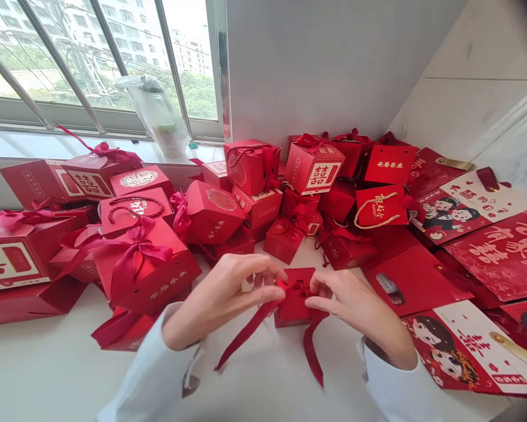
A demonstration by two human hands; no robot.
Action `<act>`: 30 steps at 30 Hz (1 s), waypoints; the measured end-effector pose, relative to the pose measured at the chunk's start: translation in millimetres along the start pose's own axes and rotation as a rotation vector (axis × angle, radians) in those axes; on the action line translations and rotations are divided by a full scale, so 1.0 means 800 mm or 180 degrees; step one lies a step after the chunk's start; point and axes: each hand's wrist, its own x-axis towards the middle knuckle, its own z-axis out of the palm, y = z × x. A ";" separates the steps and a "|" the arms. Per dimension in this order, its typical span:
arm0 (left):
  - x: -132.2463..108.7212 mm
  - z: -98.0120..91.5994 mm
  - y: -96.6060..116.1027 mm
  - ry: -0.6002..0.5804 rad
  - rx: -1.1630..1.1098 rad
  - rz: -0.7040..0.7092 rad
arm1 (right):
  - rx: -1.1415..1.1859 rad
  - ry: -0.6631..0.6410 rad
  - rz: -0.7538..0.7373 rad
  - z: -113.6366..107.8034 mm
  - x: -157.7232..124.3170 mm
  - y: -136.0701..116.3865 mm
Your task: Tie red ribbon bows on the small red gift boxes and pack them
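Note:
A small red gift box stands on the white table in front of me, with a dark red ribbon across its top. The ribbon is crossed or knotted in the middle of the lid, and its two long tails hang down toward me. My left hand pinches the ribbon at the left of the knot between thumb and fingers. On the other side, my right hand has thumb and fingers closed on the ribbon close to the knot. The fingertips partly cover the lid.
Many red boxes with bows, such as a large ribboned box, are heaped behind and to the left. Flat red-and-white printed bags lie at the right. A plastic-wrapped cup stands on the sill by a barred window.

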 end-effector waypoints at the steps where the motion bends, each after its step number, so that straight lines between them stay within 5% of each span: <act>1: 0.006 0.015 -0.003 0.0271 0.0440 -0.0096 | -0.0099 0.0038 0.0067 0.003 0.001 -0.005; 3: 0.018 0.045 -0.011 0.0449 0.0995 -0.0187 | -0.0288 0.0118 0.0154 0.010 0.004 -0.013; 5: 0.025 0.069 -0.018 0.0176 0.1101 -0.0147 | -0.0421 0.0159 0.0195 0.015 0.006 -0.017; 9: 0.028 0.090 -0.025 -0.0025 0.1303 -0.0314 | -0.0521 0.0170 0.0372 0.019 0.010 -0.013; 22: 0.030 0.085 -0.028 -0.0027 0.1956 -0.0271 | 0.0230 0.0292 -0.0029 0.009 0.006 0.004; 30: 0.033 0.080 -0.039 0.0380 0.2142 0.0356 | 0.0978 0.0108 -0.0094 0.008 0.006 0.016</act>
